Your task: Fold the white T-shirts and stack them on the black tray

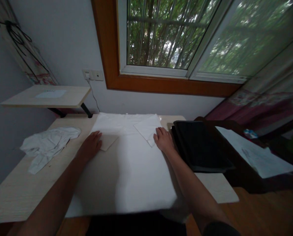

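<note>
A white cloth garment [141, 177], seemingly a shirt, lies flat over the table with its near edge hanging by the front. Folded flaps like short sleeves, a left flap [109, 141] and a right flap [144, 129], point inward on top of it. My left hand [91, 144] rests at the left flap, fingers apart and laid on the fabric. At the right flap's outer edge, my right hand [164, 139] lies with fingers slightly bent and apart. Neither hand visibly pinches the cloth, though the undersides of the fingers are hidden.
A crumpled white cloth [51, 144] lies left on the table [10, 193]. Behind it stands a raised shelf [74, 96] with a paper on it. A stack of black items [200, 144] sits close to my right forearm. The wall and window are beyond.
</note>
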{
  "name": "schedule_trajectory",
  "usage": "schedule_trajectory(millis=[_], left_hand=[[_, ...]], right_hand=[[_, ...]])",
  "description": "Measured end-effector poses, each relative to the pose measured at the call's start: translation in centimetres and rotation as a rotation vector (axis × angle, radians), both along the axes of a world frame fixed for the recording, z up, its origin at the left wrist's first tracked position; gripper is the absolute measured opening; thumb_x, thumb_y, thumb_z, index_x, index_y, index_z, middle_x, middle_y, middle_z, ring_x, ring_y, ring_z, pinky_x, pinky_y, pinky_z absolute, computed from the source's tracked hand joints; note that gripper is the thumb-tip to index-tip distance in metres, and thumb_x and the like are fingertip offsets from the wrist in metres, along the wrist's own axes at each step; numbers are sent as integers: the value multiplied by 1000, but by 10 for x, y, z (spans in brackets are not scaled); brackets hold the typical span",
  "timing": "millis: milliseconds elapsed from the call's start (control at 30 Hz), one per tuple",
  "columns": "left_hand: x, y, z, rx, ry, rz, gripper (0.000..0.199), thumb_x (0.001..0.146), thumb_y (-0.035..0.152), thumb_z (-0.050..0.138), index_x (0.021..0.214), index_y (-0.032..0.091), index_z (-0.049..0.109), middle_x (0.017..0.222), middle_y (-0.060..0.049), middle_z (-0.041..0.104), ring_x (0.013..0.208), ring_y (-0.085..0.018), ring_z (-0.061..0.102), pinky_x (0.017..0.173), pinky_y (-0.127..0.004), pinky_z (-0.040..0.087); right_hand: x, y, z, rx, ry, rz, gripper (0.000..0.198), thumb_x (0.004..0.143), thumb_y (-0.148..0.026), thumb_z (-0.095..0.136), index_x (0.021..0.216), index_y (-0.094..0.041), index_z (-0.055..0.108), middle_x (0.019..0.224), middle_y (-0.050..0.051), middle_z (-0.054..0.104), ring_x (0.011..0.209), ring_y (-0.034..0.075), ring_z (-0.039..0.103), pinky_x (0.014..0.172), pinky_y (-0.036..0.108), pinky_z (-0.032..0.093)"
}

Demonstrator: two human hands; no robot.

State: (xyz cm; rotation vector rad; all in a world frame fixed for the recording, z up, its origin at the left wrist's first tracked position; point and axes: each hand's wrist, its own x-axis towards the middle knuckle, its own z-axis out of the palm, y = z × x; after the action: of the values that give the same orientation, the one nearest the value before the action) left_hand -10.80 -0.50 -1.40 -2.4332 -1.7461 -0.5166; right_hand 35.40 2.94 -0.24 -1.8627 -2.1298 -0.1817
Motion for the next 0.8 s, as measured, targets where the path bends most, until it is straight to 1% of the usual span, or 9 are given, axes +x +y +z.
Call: schedule_trajectory(millis=[200, 300, 433, 600, 700, 800], left_hand=[[-5, 44, -4, -16, 18, 2, 54, 101, 39, 35, 144, 11, 52, 155, -18, 50, 146, -30, 44, 123, -50, 37], [-7, 61, -5, -26, 34, 12, 56, 102, 39, 32, 146, 9, 50, 157, -17, 48, 148, -29, 41, 124, -48, 34], [-8, 81, -4, -37, 47, 15, 57, 102, 39, 31, 149, 11, 48, 160, -15, 46, 151, -27, 38, 126, -46, 31], [-10, 97, -5, -45, 57, 11, 60, 102, 38, 30, 150, 7, 47, 162, -18, 42, 152, -27, 36, 127, -45, 29], [-11, 101, -6, -41, 56, 18, 59, 102, 37, 30, 151, 8, 47, 162, -17, 42, 153, -26, 35, 126, -46, 29], [-12, 101, -7, -35, 68, 27, 59, 103, 37, 30, 153, 10, 45, 163, -15, 41, 154, -25, 33, 127, -44, 28]], right_hand=[[-2, 37, -1, -17, -12, -11, 51, 103, -38, 39, 148, -17, 51, 155, 15, 50, 144, 31, 40, 120, 50, 29], [-1, 54, -3, -37, -5, -13, 52, 103, -39, 38, 149, -17, 50, 157, 15, 48, 146, 31, 38, 121, 51, 27], [-1, 75, -6, -47, 22, -13, 53, 104, -40, 37, 150, -18, 49, 158, 14, 47, 147, 30, 36, 121, 52, 27], [0, 96, -8, -58, 53, 1, 54, 104, -42, 37, 151, -18, 48, 159, 15, 46, 147, 31, 37, 122, 54, 26], [1, 103, -9, -57, 63, 9, 54, 104, -42, 37, 151, -18, 48, 159, 15, 46, 147, 32, 38, 122, 55, 25], [1, 104, -9, -55, 49, 11, 53, 105, -42, 37, 152, -19, 48, 159, 14, 46, 147, 31, 38, 122, 56, 24]])
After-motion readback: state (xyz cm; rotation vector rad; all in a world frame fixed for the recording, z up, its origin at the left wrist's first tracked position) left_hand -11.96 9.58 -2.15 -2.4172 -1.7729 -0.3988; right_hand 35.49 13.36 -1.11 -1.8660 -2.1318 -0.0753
